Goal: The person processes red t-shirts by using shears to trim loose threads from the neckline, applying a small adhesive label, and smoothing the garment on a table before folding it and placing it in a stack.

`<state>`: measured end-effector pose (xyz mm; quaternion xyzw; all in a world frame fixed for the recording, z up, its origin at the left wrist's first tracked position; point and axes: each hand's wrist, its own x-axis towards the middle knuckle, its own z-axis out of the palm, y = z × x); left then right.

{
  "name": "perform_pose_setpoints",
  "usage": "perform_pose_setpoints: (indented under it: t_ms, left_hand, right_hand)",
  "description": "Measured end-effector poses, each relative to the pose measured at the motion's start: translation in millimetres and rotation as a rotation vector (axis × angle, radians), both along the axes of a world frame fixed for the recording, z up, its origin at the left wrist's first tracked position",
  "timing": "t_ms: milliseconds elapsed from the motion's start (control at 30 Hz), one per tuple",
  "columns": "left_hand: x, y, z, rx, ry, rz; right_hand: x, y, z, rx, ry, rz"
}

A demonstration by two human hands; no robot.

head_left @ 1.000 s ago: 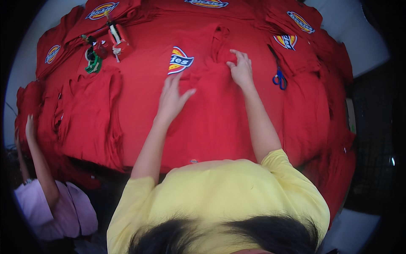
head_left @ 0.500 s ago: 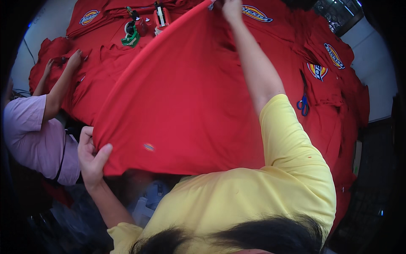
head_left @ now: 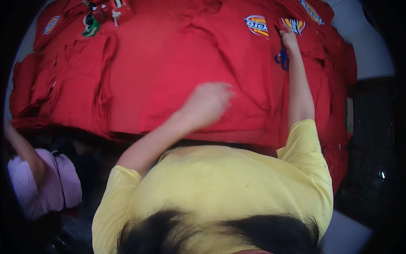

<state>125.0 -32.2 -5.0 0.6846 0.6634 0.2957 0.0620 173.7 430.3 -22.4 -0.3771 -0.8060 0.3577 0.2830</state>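
Motion blur smears the left hand over the spread red cloth garment, so its fingers cannot be made out. The right hand partly covers the blue-handled scissors. The red garments hide the bench entirely.

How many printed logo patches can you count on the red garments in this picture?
4. One logo patch at the far left edge, one at upper centre-right, one beside the right hand, one at the top right. Folds may hide more.
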Motion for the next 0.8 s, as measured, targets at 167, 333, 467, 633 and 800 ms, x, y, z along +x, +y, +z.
perform_pose_setpoints:
  t_ms: [167, 333, 467, 633, 800]
  left_hand:
    - [-16.1, -35.5, -41.1, 0.059, -0.431, 0.536]
    - [-0.6, -29.2, -89.2, -0.181, 0.278, 0.427]
    - [-31.6, -37.1, -91.2, -0.191, 0.281, 0.416]
    - [-35.1, -37.2, -93.1, -0.178, 0.298, 0.399]
    - [-36.5, -45.1, -90.9, -0.151, 0.270, 0.287]
  right_hand:
    - [66.5, -270.8, -18.1, 0.405, 0.031, 0.344]
    - [86.9, -341.4, -74.2, 0.650, -0.255, 0.402]
    - [83.2, -332.1, -81.6, 0.522, -0.244, 0.318]
    - [82.0, -330.0, -86.4, 0.545, -0.215, 0.310]
    - [83.4, -331.3, -88.7, 0.541, -0.198, 0.301]
